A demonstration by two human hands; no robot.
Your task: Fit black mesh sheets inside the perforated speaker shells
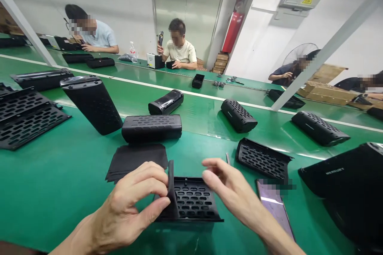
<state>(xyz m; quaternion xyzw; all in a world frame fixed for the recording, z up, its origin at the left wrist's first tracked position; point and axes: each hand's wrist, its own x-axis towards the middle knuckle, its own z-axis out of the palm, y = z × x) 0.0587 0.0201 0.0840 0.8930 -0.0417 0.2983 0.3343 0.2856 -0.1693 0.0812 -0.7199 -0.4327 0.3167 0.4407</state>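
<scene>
My left hand (136, 203) pinches a thin black sheet (172, 191) between thumb and fingers. The sheet stands partly upright over the left part of a black slotted cover (196, 199), which lies on the green bench with its inner side up. At the cover's far right corner is my right hand (226, 181), fingers apart, with nothing in it; whether a fingertip touches the rim I cannot tell. A stack of similar black sheets (137, 159) lies just beyond my left hand.
Another slotted cover (263, 159) and a phone (275, 207) lie to the right, near a large black housing (332, 179). Black housings (151, 127) stand along the green belt (203, 115). More slotted covers (26, 115) are at left. Several people sit across the line.
</scene>
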